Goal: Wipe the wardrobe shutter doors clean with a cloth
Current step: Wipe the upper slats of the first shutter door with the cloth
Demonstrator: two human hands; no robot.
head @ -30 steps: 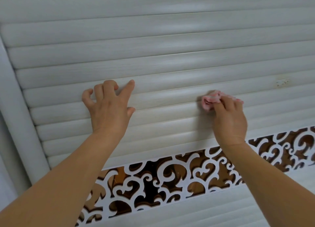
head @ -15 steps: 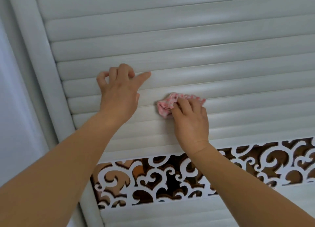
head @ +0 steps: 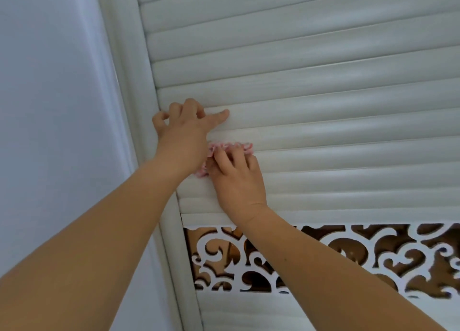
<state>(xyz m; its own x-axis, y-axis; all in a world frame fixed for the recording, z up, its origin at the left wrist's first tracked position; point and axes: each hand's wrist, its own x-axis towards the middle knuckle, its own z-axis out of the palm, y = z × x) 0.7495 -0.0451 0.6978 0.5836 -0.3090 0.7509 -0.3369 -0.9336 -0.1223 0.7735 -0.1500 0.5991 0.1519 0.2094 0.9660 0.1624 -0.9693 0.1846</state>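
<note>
- The pink cloth (head: 230, 147) is mostly hidden. The right hand (head: 236, 181) covers its middle, and the left hand (head: 183, 141) covers its left end.
- The shutter door (head: 323, 94) is cut off at the top, right and bottom edges.
- The cut-out swirl panel (head: 373, 256) runs off the right edge, and the right arm hides part of it.
- Both arms are cut off at the bottom edge.
- The fingertips of the left hand curl away, so they are hard to see.
</note>
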